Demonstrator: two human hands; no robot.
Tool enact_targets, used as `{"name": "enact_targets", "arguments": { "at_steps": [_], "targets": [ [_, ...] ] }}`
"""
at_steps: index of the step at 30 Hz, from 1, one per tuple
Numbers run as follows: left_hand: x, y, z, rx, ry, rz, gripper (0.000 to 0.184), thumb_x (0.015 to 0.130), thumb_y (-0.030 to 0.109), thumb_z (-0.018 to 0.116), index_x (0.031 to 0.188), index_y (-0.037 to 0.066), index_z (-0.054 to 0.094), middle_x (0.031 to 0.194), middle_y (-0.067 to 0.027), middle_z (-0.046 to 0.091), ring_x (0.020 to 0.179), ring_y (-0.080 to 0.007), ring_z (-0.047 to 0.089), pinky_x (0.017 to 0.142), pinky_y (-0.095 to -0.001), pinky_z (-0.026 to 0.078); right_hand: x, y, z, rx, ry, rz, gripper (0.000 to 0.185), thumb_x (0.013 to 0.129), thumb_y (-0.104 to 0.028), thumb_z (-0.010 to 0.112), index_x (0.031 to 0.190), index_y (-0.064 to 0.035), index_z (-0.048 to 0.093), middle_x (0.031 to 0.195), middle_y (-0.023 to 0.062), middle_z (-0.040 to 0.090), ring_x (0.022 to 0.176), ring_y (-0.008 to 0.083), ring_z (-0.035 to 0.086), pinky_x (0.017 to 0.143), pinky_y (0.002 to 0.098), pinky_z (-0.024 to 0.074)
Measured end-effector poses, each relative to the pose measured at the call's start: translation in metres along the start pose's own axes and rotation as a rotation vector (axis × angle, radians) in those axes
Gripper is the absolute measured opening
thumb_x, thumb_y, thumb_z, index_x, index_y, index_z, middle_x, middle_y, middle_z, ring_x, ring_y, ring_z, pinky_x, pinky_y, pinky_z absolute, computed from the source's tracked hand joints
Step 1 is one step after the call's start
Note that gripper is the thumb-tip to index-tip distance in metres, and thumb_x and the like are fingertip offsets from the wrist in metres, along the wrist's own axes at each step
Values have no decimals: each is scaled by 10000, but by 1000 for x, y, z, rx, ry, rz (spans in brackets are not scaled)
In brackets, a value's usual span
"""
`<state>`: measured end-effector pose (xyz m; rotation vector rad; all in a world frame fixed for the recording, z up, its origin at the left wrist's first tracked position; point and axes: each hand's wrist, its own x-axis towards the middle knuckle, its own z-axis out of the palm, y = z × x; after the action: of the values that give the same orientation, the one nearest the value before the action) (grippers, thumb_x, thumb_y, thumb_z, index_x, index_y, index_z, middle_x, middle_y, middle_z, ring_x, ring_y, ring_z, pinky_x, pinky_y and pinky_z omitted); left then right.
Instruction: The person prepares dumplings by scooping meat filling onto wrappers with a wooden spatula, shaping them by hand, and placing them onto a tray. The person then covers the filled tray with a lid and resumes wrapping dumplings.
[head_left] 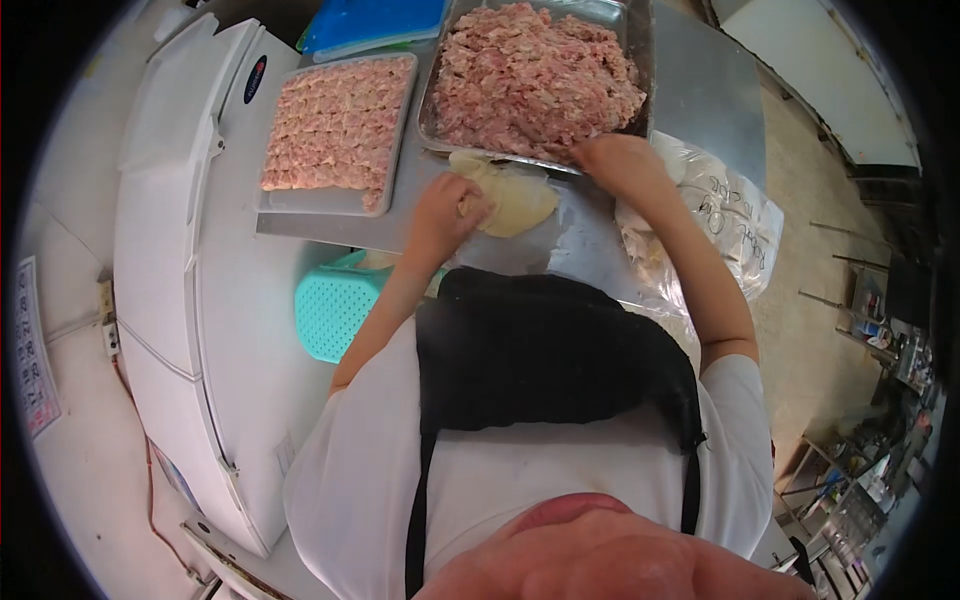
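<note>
My left hand (462, 207) is curled at the left side of some thin, pale yellow dumpling wrappers (520, 205), with a wrapper in its fingers. The wrappers lie overlapping on the metal table, just below a deep metal tray (500, 155). A large heap of raw minced meat (535, 80) fills that tray. At the tray's near right corner is my right hand (612, 163), its fingers drawn together by the meat; what they hold, if anything, is hidden. Left of the tray, a shallow tray (385, 190) carries tight rows of small meat-filled dumplings (335, 125).
A plastic bag of packets (715, 220) with handwriting lies by my right forearm. Blue lids (370, 25) sit at the back left. A turquoise perforated basket (335, 310) is below the table's front edge. A white freezer (215, 250) stands along the left.
</note>
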<state>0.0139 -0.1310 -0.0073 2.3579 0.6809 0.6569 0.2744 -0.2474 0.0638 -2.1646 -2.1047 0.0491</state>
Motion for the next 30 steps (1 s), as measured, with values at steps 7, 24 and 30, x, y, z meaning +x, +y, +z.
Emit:
{"name": "enact_targets", "arguments": {
  "at_steps": [7,24,30],
  "targets": [
    [-6,-31,-7,-383,-309,-146,205,817,161,709,968,31,658,1015,-114,619,950,-317,577,844,-373,470,3,-48,-2,-90,70,79,269,883,-237,546,738,-32,645,737,150,662,692,297,670,595,432,524],
    [22,-22,-50,-1047,-339,-392,270,979,265,542,1021,18,640,896,-2,616,826,-105,562,752,-256,456,62,-62,-18,30,-83,167,207,852,-194,543,779,-38,657,759,165,671,762,318,675,659,437,533],
    [40,-15,-55,-546,-470,-82,326,988,283,509,1093,3,640,1037,-53,654,982,-139,590,878,-287,457,62,-77,13,254,-87,171,292,946,-280,526,859,-62,700,765,167,669,735,329,659,668,437,510]
  ]
}}
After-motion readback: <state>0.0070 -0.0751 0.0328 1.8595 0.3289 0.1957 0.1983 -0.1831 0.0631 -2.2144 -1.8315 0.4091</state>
